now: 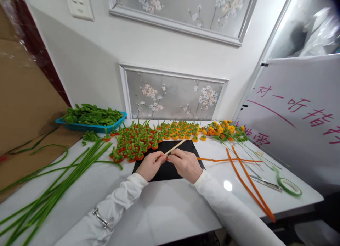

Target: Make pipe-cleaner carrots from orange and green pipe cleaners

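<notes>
Over a black mat my left hand and my right hand meet, fingers pinched together. A thin pale wooden stick slants up and right from my left fingertips. An orange fuzzy stem runs from beneath my right hand toward the right, and a bit of orange shows between the fingertips of both hands. Just beyond the mat stand many small orange-red pieces with green stems, with yellow-orange ones beside them.
Long green fuzzy stems lie at left, near a blue basket of green pieces. At right are yellow flowers, loose orange stems, tweezers or scissors and a green tape roll. A wall rises behind the table.
</notes>
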Action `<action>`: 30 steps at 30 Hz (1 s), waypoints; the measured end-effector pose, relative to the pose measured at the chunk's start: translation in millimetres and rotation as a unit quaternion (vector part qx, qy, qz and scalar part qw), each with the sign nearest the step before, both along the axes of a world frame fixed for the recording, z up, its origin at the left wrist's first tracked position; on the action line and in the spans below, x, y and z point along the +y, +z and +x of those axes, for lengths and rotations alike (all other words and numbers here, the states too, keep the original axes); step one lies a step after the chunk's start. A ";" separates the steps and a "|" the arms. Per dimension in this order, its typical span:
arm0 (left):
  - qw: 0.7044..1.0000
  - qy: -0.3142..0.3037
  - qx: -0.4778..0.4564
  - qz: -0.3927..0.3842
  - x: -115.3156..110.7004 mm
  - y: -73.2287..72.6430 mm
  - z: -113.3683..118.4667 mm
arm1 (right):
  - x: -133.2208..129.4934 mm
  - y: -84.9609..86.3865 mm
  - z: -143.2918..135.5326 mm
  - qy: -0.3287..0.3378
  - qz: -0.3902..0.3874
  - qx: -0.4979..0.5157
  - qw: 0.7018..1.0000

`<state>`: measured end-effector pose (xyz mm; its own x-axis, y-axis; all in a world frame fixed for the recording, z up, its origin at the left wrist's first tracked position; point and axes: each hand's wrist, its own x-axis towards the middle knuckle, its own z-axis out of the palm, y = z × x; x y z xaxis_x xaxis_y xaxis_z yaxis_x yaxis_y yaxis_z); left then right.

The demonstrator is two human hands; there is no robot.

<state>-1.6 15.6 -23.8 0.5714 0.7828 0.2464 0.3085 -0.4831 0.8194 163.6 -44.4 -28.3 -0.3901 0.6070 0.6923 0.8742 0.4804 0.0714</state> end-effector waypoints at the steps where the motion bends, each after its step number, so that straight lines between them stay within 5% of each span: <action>1: 0.998 -0.022 -0.003 -0.053 0.7 -0.1 -0.3 | 0.1 0.5 0.6 -0.009 0.012 0.004 1.000; 5: 0.963 -0.099 -0.017 -0.248 2.2 0.0 -3.2 | 2.3 -0.3 4.3 -0.022 0.018 0.003 1.000; 13: 0.946 -0.156 -0.008 -0.286 4.1 5.0 -6.6 | 5.0 -0.4 7.5 0.006 -0.002 0.005 1.000; 20: 0.989 -0.097 0.105 -0.020 3.4 4.4 -6.0 | 4.1 -0.1 5.7 0.005 0.004 -0.028 1.000; 25: 0.966 -0.001 0.192 0.172 -1.9 2.8 -5.6 | 2.1 -0.5 2.6 -0.007 0.002 -0.073 0.997; 30: 0.943 0.012 0.232 0.239 -6.3 5.5 -5.6 | 1.6 -0.6 2.7 -0.016 -0.009 -0.067 0.998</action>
